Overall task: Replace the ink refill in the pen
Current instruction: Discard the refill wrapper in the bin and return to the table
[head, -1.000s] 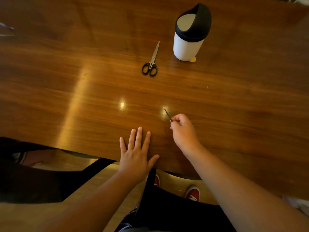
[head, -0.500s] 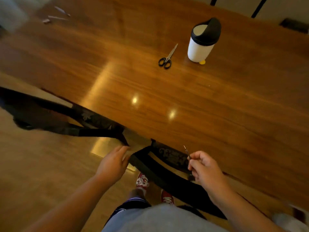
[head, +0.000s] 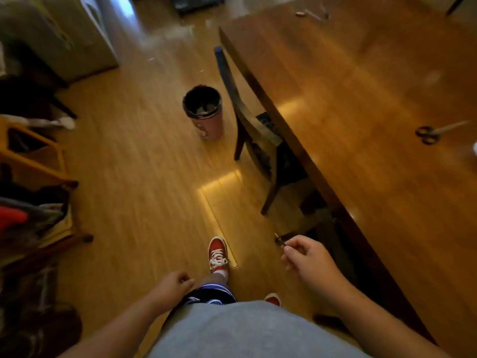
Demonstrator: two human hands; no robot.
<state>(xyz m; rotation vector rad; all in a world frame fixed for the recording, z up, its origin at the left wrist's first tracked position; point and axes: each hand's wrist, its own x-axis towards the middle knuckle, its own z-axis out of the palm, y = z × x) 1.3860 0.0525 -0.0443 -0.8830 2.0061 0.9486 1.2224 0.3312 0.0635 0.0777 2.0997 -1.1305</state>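
My right hand (head: 308, 259) pinches a thin dark ink refill (head: 279, 239) between thumb and fingertips; only its short tip sticks out above the fingers. The hand hangs off the table, over the floor beside the table's near edge. My left hand (head: 171, 282) is loosely curled next to my thigh and holds nothing. Small pale pen parts (head: 311, 13) lie blurred at the far end of the wooden table (head: 361, 104).
A pink waste bin (head: 204, 112) with a black liner stands on the wooden floor ahead. A dark chair (head: 254, 130) is tucked under the table. Black scissors (head: 429, 133) lie on the table at right. Shelves and clutter line the left side.
The view has swung left from the tabletop to the floor and the bin. Both hands have left the table; the right one still holds the refill.
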